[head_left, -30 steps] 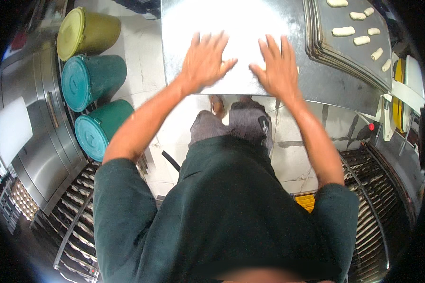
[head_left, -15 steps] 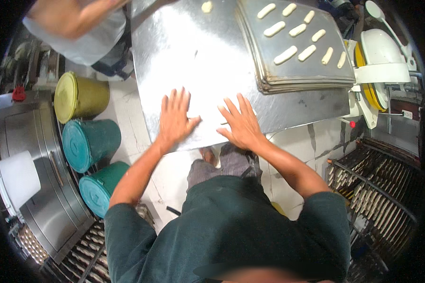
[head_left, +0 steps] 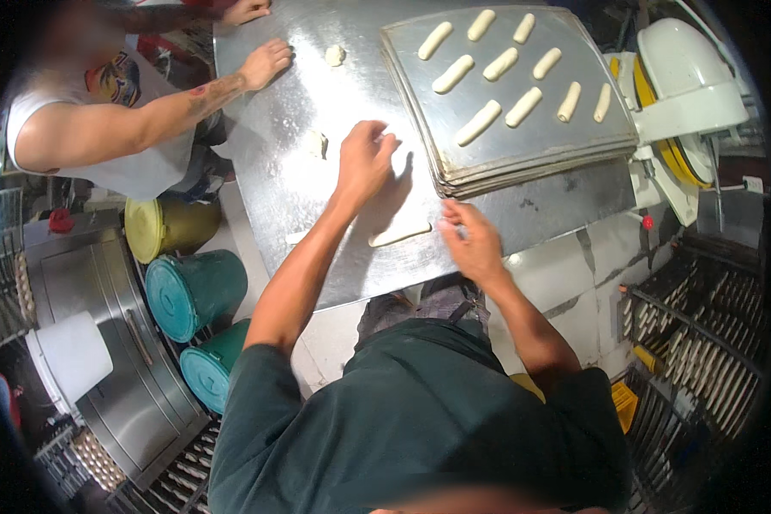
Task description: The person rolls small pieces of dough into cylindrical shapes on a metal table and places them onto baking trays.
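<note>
A long thin dough rope (head_left: 400,234) lies on the metal table near its front edge. My right hand (head_left: 474,244) is just right of the rope's end, fingers loosely bent and apart, nothing seen in them. Farther forward, my left hand (head_left: 367,160) hovers over the table with fingers curled loosely; no object shows in it. Left of that hand sits a small dough lump (head_left: 318,144). Another dough piece (head_left: 297,237) is partly hidden behind my left forearm. A round dough lump (head_left: 335,56) rests farther back.
A stack of metal trays (head_left: 522,154) on the right bears several dough rolls (head_left: 478,122). A co-worker's hand (head_left: 267,63) rests at the table's left side. Lidded buckets (head_left: 195,291) stand on the left; a white machine (head_left: 690,86) stands right, above a rack (head_left: 698,343).
Both hands lay flat and spread on the table; now the left is raised and farther forward, the right shifted right. The dough rope is uncovered. The co-worker's arm came down onto the table.
</note>
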Action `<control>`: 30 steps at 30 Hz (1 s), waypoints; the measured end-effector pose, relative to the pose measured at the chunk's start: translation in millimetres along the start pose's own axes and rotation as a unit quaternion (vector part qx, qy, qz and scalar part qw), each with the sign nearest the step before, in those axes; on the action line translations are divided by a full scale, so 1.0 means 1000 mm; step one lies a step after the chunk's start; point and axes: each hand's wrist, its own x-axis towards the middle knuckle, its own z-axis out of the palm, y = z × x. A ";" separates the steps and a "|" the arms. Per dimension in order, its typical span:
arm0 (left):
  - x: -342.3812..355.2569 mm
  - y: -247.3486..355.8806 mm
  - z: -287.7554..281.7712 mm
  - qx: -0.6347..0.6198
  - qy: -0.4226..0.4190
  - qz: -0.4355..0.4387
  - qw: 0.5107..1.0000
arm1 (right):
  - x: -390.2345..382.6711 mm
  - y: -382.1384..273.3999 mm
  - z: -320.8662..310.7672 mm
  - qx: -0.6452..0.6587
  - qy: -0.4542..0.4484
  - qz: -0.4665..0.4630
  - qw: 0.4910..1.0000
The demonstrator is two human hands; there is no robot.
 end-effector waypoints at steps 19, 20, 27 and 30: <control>0.076 0.042 0.021 -0.397 -0.172 -0.180 0.883 | -0.017 0.056 -0.061 0.400 0.268 0.230 0.845; 0.050 0.040 0.009 -0.394 -0.176 -0.177 0.885 | -0.019 0.049 -0.070 0.483 0.232 0.246 0.808; -0.125 0.043 0.023 -0.415 -0.370 -0.342 0.758 | -0.061 0.060 -0.105 0.299 0.434 0.333 0.782; -0.135 0.035 0.017 -0.456 -0.382 -0.343 0.727 | -0.054 0.065 -0.097 0.057 0.437 0.326 0.836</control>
